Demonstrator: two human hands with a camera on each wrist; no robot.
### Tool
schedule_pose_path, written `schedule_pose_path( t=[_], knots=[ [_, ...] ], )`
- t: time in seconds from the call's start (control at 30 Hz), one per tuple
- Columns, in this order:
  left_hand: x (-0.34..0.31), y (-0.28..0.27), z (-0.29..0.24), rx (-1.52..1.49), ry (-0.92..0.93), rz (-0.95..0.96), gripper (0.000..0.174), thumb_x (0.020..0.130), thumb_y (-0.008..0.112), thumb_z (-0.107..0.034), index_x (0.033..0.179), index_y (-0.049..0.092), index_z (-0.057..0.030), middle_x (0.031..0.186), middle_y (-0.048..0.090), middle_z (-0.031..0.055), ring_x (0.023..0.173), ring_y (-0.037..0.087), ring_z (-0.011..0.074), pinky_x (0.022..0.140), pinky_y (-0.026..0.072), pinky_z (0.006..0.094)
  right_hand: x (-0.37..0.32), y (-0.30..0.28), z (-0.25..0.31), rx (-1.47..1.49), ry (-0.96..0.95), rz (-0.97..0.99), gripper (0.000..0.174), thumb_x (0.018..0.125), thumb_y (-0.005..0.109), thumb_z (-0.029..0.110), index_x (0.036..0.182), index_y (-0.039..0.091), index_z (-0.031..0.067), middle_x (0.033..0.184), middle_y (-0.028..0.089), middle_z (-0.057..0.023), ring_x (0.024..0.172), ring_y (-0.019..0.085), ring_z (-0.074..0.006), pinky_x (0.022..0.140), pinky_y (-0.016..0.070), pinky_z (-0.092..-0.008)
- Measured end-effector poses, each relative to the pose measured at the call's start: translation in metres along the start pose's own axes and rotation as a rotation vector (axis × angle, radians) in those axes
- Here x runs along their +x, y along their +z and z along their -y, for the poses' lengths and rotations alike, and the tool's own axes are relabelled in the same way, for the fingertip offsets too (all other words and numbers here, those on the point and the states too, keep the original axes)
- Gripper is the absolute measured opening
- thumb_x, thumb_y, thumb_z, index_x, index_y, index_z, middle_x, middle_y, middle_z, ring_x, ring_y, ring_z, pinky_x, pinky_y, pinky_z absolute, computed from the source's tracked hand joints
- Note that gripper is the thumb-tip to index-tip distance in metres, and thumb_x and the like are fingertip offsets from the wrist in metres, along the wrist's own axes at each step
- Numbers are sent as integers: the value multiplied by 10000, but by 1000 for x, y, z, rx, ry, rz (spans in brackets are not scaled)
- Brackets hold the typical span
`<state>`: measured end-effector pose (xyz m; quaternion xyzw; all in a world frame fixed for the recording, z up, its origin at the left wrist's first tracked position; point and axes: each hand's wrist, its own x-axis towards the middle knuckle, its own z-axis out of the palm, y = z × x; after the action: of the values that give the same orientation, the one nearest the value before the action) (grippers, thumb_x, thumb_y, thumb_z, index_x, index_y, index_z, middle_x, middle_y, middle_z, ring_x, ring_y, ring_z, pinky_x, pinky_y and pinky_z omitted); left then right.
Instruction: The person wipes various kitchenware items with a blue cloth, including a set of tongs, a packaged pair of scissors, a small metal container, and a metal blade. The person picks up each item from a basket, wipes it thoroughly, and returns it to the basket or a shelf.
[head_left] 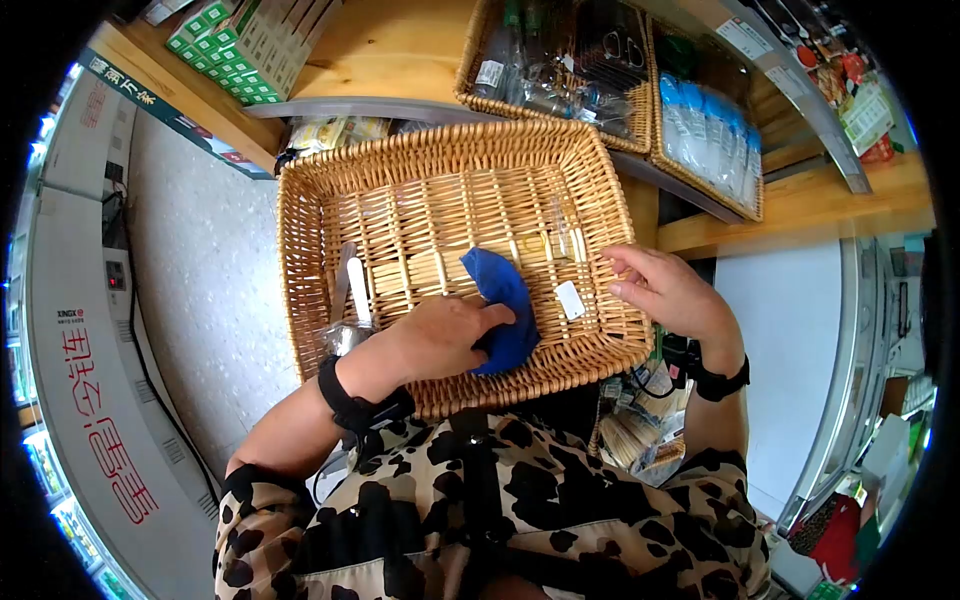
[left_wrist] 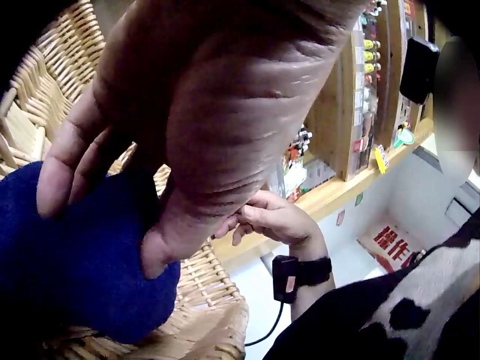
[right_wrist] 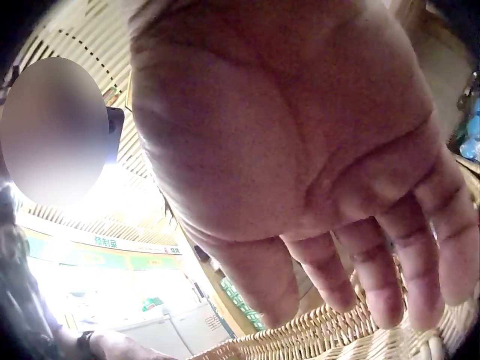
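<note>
A shallow wicker basket lies in front of the person, tilted, one long side near the body. Inside, my left hand pinches a folded dark blue cloth between thumb and fingers. The left wrist view shows the cloth bunched under the fingertips. At the basket's right rim is my right hand, its fingers extended and loosely bent, holding nothing. Close to it in the basket are a white tag and a small clear packet. A white-handled utensil leans at the basket's left side.
Ahead is a wooden shelf with green and white boxes. Two more wicker baskets there hold packaged goods, including blue-capped packs. A white freezer cabinet stands left across the speckled floor.
</note>
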<state>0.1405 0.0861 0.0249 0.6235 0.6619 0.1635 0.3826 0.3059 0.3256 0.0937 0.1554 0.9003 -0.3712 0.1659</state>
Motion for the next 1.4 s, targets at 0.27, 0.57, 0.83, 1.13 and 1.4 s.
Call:
schedule_pose_path(
  t=[0.27,0.57,0.83,1.13,1.4],
  knots=[
    [-41,-32,-17,-68,-109,-140,422,769,617,-79,1178,521,-56,1048,612,188,891,612,362,797,492,407,-9,-13,18,-116,-118,-126,441,867,595,174,1258,485,1,1103,588,-178,846,597,-239,777,476,-340],
    [-58,-23,1,-170,-136,-116,401,830,611,-143,1209,518,-49,1056,618,200,968,600,357,851,480,394,12,-25,44,-143,-163,-153,430,899,548,226,1249,476,-12,1167,575,-188,1047,569,-317,886,454,-372],
    [-58,-23,6,-214,-70,-305,307,919,517,-188,1154,554,5,1017,627,210,940,606,360,825,485,392,57,-13,35,-132,-112,-101,424,855,600,146,1248,504,18,1022,612,-144,878,605,-219,761,487,-320],
    [-39,-14,18,-60,-17,-113,241,874,448,-128,833,621,35,806,604,246,776,595,399,706,474,443,87,6,4,-149,40,-47,367,816,606,85,1179,567,48,934,620,-127,824,602,-234,748,484,-344],
    [-31,-9,19,7,31,-70,236,857,453,-150,779,605,14,768,592,234,754,584,399,695,457,464,118,52,-17,-314,-57,-35,198,789,575,58,980,585,6,919,598,-134,875,569,-279,771,462,-367]
  ],
)
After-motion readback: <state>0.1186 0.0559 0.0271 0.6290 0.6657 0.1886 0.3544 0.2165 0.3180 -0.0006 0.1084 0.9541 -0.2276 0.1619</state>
